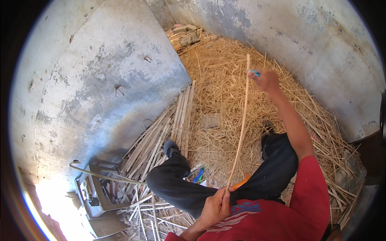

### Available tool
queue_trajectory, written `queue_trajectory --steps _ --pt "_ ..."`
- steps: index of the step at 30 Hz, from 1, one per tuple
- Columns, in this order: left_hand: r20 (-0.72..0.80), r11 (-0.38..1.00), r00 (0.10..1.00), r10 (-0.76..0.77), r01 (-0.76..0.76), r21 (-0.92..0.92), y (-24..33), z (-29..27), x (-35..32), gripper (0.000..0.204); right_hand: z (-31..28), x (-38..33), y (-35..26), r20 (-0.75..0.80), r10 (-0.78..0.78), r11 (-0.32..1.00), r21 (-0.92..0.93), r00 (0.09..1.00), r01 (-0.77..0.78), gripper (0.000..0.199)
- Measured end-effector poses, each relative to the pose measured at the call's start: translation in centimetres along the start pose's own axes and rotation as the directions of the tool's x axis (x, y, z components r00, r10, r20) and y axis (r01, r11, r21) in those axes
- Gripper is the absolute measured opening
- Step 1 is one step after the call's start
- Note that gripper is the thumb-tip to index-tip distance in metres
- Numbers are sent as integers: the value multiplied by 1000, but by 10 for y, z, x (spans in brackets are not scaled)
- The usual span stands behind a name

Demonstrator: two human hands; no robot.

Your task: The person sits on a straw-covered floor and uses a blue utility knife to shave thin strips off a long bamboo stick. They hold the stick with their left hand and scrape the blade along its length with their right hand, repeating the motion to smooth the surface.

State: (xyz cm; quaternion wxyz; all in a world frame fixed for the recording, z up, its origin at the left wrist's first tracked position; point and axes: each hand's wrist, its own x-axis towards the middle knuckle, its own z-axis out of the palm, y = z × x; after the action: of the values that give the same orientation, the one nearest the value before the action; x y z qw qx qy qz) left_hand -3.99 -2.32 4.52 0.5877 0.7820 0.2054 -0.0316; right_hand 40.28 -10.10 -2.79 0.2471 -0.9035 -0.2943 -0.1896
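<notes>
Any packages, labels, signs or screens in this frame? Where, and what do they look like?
None in view: no package, label, sign or screen.
Nearest to one: blue printed emblem on the red shirt, at the lower edge, partly hidden by folds.
Left hand and right hand hold a long pale cane strip over straw.

Both hands [217, 205] gripping cane strip [241, 124], straw floor [225, 80]

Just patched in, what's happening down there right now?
A person in a red shirt sits on loose straw between grey walls, holding a long thin pale cane. The left hand grips its lower end near the lap; the right hand, holding a small blue tool, meets it near the top. Split cane strips lie alongside.
</notes>
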Motion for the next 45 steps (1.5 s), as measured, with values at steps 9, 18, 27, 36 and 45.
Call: queue_trajectory --steps 9,18,27,36,45 --pt "106 995 993 -48 57 -86 -22 -14 -31 20 -14 18 140 -128 519 847 -61 845 -529 87" --pt "62 594 994 -85 100 -798 -49 -22 58 30 -12 -74 -60 309 -200 930 360 930 80 51" --pt "173 362 983 -54 181 -914 -25 -9 66 30 -25 -102 -118 94 -532 819 309 842 483 65" --pt "141 473 990 -21 134 -871 -26 -12 64 29 -27 -94 -121 7 -576 788 269 818 553 68" --pt "156 562 986 -62 164 -811 -25 -5 50 29 -11 -83 -104 -48 -527 818 242 849 522 68"
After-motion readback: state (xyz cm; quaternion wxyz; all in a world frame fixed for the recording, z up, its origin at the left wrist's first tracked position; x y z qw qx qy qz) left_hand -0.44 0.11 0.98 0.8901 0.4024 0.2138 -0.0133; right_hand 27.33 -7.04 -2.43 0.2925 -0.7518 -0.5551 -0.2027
